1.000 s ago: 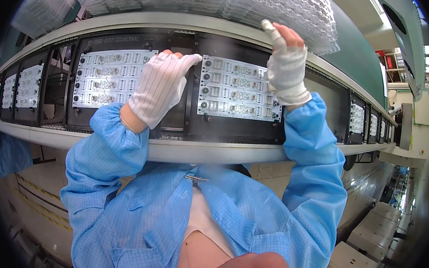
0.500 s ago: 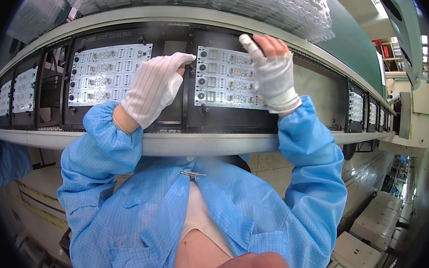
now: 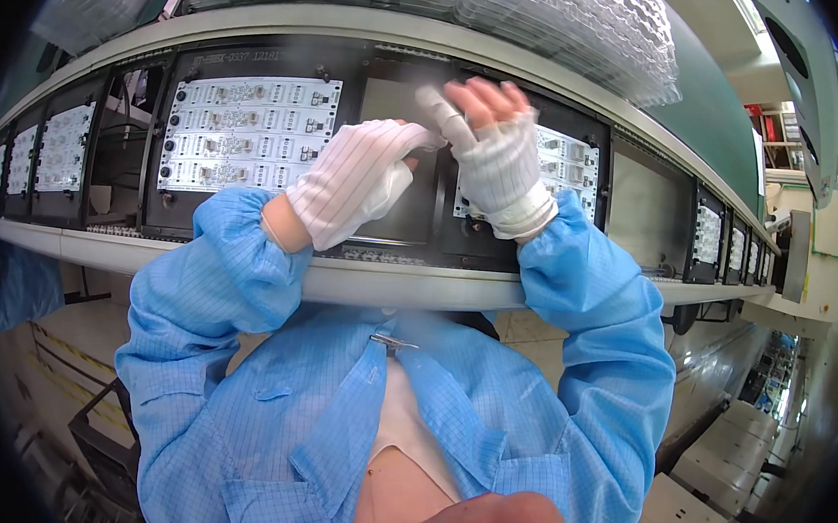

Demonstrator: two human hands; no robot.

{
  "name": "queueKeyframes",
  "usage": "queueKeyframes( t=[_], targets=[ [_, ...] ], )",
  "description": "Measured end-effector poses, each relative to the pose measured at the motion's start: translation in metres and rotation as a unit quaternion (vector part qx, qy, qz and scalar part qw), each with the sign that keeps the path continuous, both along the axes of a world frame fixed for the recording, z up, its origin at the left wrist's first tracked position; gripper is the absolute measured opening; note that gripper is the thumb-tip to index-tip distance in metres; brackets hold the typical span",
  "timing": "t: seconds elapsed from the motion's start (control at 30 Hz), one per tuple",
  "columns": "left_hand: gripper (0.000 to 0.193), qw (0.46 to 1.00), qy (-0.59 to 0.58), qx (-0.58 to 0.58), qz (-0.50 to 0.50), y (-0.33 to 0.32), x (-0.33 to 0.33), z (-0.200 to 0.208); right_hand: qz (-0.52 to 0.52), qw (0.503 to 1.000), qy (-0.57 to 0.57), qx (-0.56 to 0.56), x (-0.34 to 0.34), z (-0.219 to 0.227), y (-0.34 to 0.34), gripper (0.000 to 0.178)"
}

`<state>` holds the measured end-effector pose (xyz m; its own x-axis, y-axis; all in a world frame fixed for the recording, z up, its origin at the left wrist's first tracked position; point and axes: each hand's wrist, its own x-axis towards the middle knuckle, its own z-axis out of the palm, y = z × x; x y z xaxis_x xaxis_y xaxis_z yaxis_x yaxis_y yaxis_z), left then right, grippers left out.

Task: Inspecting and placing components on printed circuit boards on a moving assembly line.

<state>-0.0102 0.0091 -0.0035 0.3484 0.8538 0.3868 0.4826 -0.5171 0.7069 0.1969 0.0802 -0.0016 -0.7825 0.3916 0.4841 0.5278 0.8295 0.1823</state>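
Observation:
My left hand [image 3: 359,178], in a striped white glove, is over the gap between two black carrier frames, fingers bent and pressed together. Whether anything is pinched in them is hidden. My right hand [image 3: 499,165], in a similar glove with bare fingertips and a white cover on one finger, is above the right carrier, fingers stretched and slightly blurred. Its covered finger comes close to the left fingertips. Partly behind that hand lies a white circuit board panel [image 3: 570,165]. Another white panel [image 3: 245,138] with rows of small components sits in the left carrier.
Further carriers with white panels [image 3: 64,147] line the conveyor on both sides. A pale metal rail [image 3: 417,287] runs along its near edge. Stacked clear plastic trays [image 3: 571,29] stand beyond the far rail. At the far left, a blue sleeve [image 3: 24,278] shows.
My left hand has shifted right and my right hand slightly left, bringing them closer together. The right carrier has slid right, widening the gap between the two carriers.

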Motion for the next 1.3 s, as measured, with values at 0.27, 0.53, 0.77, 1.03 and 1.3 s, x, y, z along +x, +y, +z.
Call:
queueKeyframes(
  t=[0.27, 0.53, 0.77, 1.03, 1.3],
  targets=[
    [0.030, 0.997, 0.058, 0.016, 0.058, -0.004, -0.008, 0.012, -0.031, 0.983, 0.166, 0.068, -0.017, 0.041, 0.040, 0.064],
    [0.029, 0.989, 0.083, 0.076, 0.093, -0.010, -0.008, 0.021, 0.009, 0.991, 0.129, 0.017, -0.019, 0.048, 0.058, 0.067],
    [0.032, 0.992, 0.024, 0.067, 0.102, -0.028, 0.003, 0.034, 0.071, 0.994, 0.084, -0.014, -0.022, 0.036, 0.045, 0.064],
    [0.029, 0.982, 0.123, 0.101, 0.099, -0.035, 0.041, 0.019, 0.097, 0.992, 0.083, -0.021, 0.019, 0.033, 0.047, 0.064],
    [0.021, 0.985, 0.132, 0.080, 0.079, -0.036, 0.084, 0.014, -0.003, 0.978, 0.181, -0.107, 0.085, 0.074, 0.023, 0.073]
  ],
)
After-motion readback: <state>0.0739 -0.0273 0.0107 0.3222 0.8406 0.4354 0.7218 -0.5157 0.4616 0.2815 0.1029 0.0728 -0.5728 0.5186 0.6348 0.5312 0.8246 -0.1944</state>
